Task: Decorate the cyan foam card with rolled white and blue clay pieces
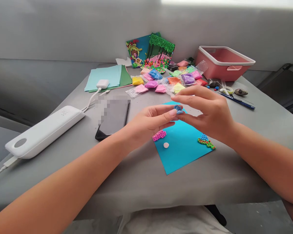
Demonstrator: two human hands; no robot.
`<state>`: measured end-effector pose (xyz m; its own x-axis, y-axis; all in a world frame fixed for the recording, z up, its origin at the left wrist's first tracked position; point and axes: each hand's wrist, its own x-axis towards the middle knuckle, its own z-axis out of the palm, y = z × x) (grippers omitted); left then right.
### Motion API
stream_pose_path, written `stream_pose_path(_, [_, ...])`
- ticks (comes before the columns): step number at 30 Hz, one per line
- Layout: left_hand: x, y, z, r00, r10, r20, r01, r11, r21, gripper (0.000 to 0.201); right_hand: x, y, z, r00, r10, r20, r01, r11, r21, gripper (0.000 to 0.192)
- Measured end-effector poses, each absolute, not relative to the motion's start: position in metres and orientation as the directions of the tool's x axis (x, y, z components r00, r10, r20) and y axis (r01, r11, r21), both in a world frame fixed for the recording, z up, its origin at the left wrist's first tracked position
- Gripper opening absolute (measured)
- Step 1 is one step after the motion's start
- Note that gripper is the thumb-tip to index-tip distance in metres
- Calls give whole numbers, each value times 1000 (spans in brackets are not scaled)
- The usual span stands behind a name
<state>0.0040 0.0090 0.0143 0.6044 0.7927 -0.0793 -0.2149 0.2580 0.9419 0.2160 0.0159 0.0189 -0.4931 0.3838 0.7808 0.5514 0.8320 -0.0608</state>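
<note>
My left hand (148, 122) is closed in a pinch on a small lump of blue clay (178, 109) above the blue sheet (178, 156). My right hand (205, 109) comes in from the other side, its thumb touching the underside of the lump. Its other fingers stretch out above the clay, apart from it. Pink clay rings (159, 135) lie along the sheet's left edge, with a small white disc (166, 145) close by. Near the right corner are green clay pieces with red dots (206, 142) and a blue patch (204, 136). My hands cover the sheet's far part.
Bagged coloured clay (161, 83) lies behind my hands, before decorated panels (151, 52). A pink basket (224, 63) stands back right, near a blue pen-like tool (236, 100). On the left are a phone (114, 117), a white power bank (46, 131) with cables, and paper sheets (107, 76).
</note>
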Motion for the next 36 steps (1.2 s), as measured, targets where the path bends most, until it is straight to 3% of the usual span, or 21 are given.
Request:
stream_pose_path(4, [2,9,14,597,800,-60,-136,174,975,35,215,13,20,-513,446,733,587,806,-80,8])
stream_pose_path(10, [4,7,16,487,872,-55,42,39,998,34,214,6,26,-463,503,730,608,780,-152,8])
stream_pose_path(17, [4,7,16,493,870,-32,-172,134,976,24,210,1,30,-325,601,731,575,739,-351,11])
stream_pose_path(21, [4,9,14,536,844,-19,-310,218,925,27,214,9,23,-469,508,722,507,825,-251,35])
stream_pose_path(23, [5,10,12,529,848,-32,-300,222,928,30,215,12,20,-531,444,722,486,857,-170,30])
stream_pose_path(25, [4,10,10,519,852,-72,-222,215,951,33,215,12,19,-527,443,725,482,859,-175,19])
stream_pose_path(29, [3,11,8,526,844,-104,-107,187,976,34,208,3,22,-388,604,696,468,780,-416,16])
stream_pose_path(33, [4,13,10,485,861,-152,-130,243,961,34,218,22,25,-344,733,587,391,680,-620,62])
stream_pose_path(36, [6,13,11,398,898,-187,-189,279,941,32,261,67,22,-184,709,681,589,634,-501,24])
